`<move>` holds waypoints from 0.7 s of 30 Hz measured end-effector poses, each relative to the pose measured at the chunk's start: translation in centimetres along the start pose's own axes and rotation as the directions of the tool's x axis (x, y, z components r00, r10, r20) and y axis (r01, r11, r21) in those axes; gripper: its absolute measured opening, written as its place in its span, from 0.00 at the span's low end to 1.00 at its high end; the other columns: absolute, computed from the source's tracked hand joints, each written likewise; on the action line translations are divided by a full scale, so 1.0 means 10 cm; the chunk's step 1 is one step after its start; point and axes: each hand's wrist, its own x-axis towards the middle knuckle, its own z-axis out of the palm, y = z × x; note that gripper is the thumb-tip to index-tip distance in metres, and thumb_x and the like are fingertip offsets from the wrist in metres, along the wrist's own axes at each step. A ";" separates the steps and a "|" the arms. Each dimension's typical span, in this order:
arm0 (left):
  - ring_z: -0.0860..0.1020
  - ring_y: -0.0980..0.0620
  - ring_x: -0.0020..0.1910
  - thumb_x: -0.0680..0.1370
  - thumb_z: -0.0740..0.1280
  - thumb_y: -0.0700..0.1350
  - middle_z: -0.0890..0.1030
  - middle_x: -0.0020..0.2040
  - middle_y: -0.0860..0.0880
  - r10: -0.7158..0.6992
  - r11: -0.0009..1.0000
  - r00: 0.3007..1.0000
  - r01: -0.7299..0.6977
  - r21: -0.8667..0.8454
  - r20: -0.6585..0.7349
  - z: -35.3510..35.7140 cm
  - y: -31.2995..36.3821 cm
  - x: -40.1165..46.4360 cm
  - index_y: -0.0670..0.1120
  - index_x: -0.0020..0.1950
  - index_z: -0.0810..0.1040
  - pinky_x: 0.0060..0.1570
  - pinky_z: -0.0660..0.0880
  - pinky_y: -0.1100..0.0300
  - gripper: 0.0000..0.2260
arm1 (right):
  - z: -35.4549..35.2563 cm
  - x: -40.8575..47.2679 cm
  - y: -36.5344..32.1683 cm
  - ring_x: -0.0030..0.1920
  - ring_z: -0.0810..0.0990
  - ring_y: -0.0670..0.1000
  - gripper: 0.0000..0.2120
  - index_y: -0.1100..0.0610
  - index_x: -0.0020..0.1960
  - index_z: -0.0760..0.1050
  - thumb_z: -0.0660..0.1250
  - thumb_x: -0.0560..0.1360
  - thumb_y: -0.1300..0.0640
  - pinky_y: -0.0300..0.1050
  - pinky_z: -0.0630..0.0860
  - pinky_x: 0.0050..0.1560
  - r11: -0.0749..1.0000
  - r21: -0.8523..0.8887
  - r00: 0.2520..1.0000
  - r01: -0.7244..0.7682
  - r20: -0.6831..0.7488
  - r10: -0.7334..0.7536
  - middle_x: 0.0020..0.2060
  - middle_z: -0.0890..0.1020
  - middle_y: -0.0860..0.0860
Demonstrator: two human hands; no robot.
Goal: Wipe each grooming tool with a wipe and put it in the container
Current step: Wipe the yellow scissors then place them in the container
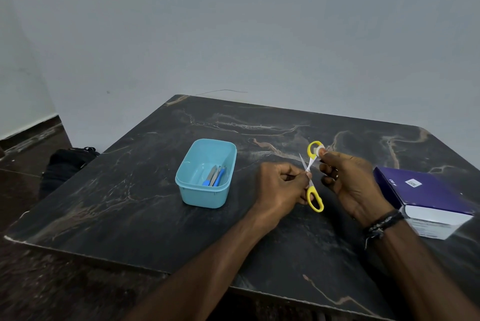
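Small scissors (pixel 315 199) with yellow handles are held above the dark marble table (pixel 130 203), blades spread apart. My left hand (pixel 279 188) pinches them near the pivot, with one yellow handle loop hanging below my fingers. My right hand (pixel 350 183) grips the other handle loop together with a small white wipe (pixel 319 151) pressed against it. To the left stands a light blue plastic container (pixel 185 180), holding a few tools (pixel 215 176) with blue and silver parts.
A purple and white box (pixel 431 198) lies on the table's right side, close to my right wrist. A black bag (pixel 65 167) sits on the floor beyond the table's left edge. A grey wall runs behind the table.
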 end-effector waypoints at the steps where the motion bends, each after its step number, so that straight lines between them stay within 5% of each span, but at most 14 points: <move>1: 0.81 0.49 0.28 0.75 0.70 0.37 0.82 0.31 0.44 -0.003 1.000 1.000 0.003 0.002 0.011 0.00 0.00 0.00 0.39 0.38 0.80 0.28 0.79 0.59 0.07 | -0.02 0.01 -0.01 0.33 0.74 0.46 0.03 0.61 0.46 0.80 0.69 0.74 0.61 0.37 0.67 0.30 1.000 0.024 1.000 0.000 -0.009 0.000 0.38 0.79 0.52; 12: 0.77 0.53 0.25 0.74 0.70 0.37 0.82 0.34 0.36 -0.048 0.998 0.995 0.043 -0.053 -0.088 -0.01 0.07 0.01 0.35 0.41 0.81 0.26 0.74 0.63 0.05 | -0.04 -0.03 -0.09 0.33 0.75 0.47 0.05 0.61 0.49 0.79 0.66 0.74 0.62 0.40 0.67 0.32 0.998 0.056 0.999 -0.014 0.034 0.012 0.39 0.80 0.52; 18: 0.74 0.57 0.27 0.74 0.70 0.37 0.80 0.31 0.48 -0.125 0.965 0.968 0.068 -0.253 -0.219 -0.06 0.13 0.07 0.39 0.44 0.81 0.28 0.74 0.63 0.02 | 0.00 -0.06 -0.07 0.31 0.73 0.46 0.06 0.59 0.41 0.78 0.68 0.64 0.60 0.36 0.66 0.26 0.999 0.025 0.995 -0.045 0.093 0.042 0.36 0.78 0.52; 21: 0.73 0.56 0.27 0.75 0.70 0.38 0.78 0.30 0.47 -0.151 0.931 0.939 0.031 -0.362 -0.308 -0.07 0.13 0.10 0.38 0.44 0.80 0.29 0.75 0.62 0.03 | 0.02 -0.08 -0.05 0.31 0.72 0.46 0.04 0.63 0.43 0.79 0.67 0.70 0.64 0.34 0.65 0.23 0.995 -0.023 0.978 -0.097 0.185 0.099 0.38 0.81 0.53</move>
